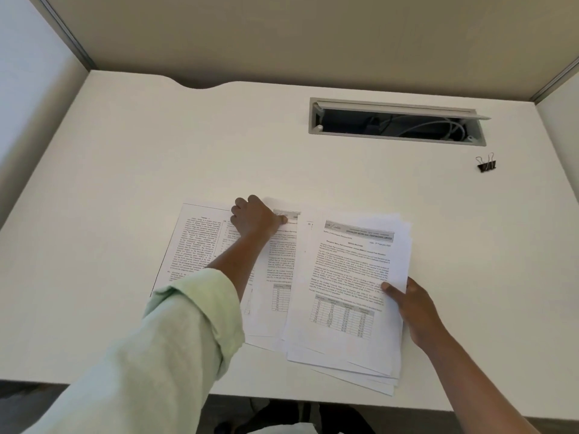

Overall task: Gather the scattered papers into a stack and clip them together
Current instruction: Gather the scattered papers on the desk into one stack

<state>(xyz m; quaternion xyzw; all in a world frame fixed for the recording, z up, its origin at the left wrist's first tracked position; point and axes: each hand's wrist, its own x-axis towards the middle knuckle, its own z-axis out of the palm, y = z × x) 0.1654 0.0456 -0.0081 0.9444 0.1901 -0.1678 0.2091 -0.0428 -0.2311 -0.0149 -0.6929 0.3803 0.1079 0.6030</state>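
Two hands engaged: right hand (416, 311) pinches the loose stack of printed white sheets (347, 296) at its right edge; left hand (255, 219) presses fingers down on the scattered printed pages (200, 245) alongside. Recommend sliding these under control, then squaring edges. Small black binder clip (485, 164) lies well apart (far right) on the white desk (188, 145), near the open cable tray (398, 122).

Papers (351, 277): white, black print, grey-ruled tables. Binder clip (486, 166): black, silver handles. Desk (188, 145): off-white. Sleeve (150, 355): pale green. Cable tray (398, 122): grey.
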